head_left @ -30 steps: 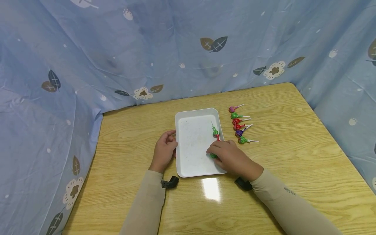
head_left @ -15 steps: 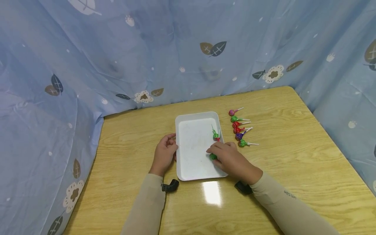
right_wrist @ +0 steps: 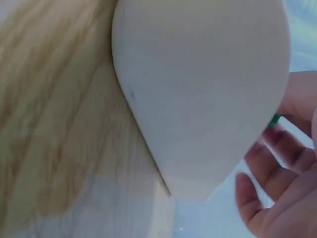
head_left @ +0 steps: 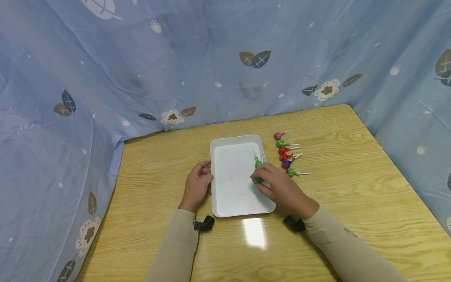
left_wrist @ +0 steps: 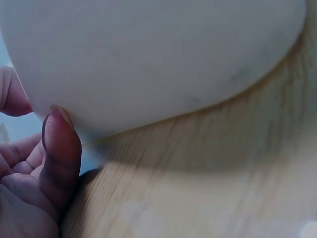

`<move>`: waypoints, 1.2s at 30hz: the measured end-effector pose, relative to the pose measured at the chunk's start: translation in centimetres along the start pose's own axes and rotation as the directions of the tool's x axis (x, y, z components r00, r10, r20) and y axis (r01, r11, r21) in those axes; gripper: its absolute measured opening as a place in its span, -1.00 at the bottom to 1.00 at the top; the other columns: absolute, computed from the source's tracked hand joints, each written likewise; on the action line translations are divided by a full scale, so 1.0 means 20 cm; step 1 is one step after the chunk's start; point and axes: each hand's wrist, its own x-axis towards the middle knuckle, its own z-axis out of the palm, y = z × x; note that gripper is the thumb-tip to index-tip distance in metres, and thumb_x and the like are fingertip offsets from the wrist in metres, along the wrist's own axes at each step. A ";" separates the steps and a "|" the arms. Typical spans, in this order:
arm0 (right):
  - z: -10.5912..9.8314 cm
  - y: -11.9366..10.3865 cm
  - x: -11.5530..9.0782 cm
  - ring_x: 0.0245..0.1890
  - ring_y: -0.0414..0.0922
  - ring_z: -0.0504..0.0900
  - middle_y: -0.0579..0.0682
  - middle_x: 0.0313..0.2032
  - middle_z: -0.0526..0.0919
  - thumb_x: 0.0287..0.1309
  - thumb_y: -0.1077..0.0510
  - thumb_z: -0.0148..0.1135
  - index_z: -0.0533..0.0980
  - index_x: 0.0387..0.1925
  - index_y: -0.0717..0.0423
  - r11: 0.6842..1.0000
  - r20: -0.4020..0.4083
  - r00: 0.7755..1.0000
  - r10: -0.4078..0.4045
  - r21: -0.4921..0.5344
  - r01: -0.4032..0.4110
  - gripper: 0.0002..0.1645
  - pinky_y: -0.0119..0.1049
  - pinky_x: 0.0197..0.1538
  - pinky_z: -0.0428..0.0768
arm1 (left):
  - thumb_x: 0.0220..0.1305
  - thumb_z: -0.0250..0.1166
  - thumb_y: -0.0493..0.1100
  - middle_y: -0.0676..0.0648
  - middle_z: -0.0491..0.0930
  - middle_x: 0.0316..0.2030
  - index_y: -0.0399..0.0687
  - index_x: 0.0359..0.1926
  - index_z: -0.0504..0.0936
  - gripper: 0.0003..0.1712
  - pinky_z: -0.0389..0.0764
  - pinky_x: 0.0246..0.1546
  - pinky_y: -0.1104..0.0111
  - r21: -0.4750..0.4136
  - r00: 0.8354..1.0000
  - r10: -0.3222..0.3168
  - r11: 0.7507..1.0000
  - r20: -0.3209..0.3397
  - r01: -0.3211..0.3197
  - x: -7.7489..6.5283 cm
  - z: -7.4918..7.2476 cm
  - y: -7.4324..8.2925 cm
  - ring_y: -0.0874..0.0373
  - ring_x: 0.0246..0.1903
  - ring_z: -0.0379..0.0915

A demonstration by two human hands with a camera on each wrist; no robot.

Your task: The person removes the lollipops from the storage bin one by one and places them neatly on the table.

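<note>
While left fingers point(head_left: 203, 163) loose against the tray point(head_left: 229, 199), right fingers point(head_left: 260, 172) bent round a green lollipop point(head_left: 257, 180).

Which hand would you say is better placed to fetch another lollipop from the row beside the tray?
Probably the right hand: it is nearer the row of lollipops, though it must first release the green lollipop it pinches. The left hand is at the left edge of the tray.
</note>
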 end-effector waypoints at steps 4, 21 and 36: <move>-0.02 0.02 0.01 0.03 -0.04 0.66 -0.03 -0.01 0.66 0.13 0.46 0.61 0.70 -0.10 0.17 0.998 -0.059 0.998 -0.033 0.058 0.037 -0.66 -0.10 0.00 0.72 | 0.32 0.20 -0.36 -0.19 0.58 -0.22 -0.17 0.38 0.58 -0.41 0.65 -0.61 0.30 -0.009 1.000 0.003 1.000 0.001 -0.003 0.00 0.00 0.00 0.02 -0.54 0.48; -0.18 0.13 -0.05 -0.17 -0.04 0.62 0.00 0.00 0.67 0.02 0.56 0.61 0.72 -0.11 0.12 0.999 -0.183 0.982 0.045 0.029 -0.040 -0.55 -0.24 -0.26 0.59 | 0.32 0.19 -0.37 -0.19 0.57 -0.24 -0.19 0.38 0.58 -0.40 0.63 -0.62 0.32 -0.021 1.000 0.001 1.000 0.004 -0.001 0.00 0.00 0.00 0.06 -0.58 0.48; -0.24 0.21 -0.20 -0.15 -0.09 0.64 -0.02 -0.10 0.68 -0.01 0.53 0.65 0.69 -0.10 0.15 0.991 -0.135 0.986 0.098 -0.073 -0.109 -0.54 -0.34 -0.11 0.60 | 0.34 0.19 -0.37 -0.19 0.59 -0.21 -0.19 0.40 0.57 -0.40 0.63 -0.62 0.33 -0.006 1.000 -0.006 1.000 -0.002 0.006 -0.01 0.00 0.02 0.07 -0.57 0.48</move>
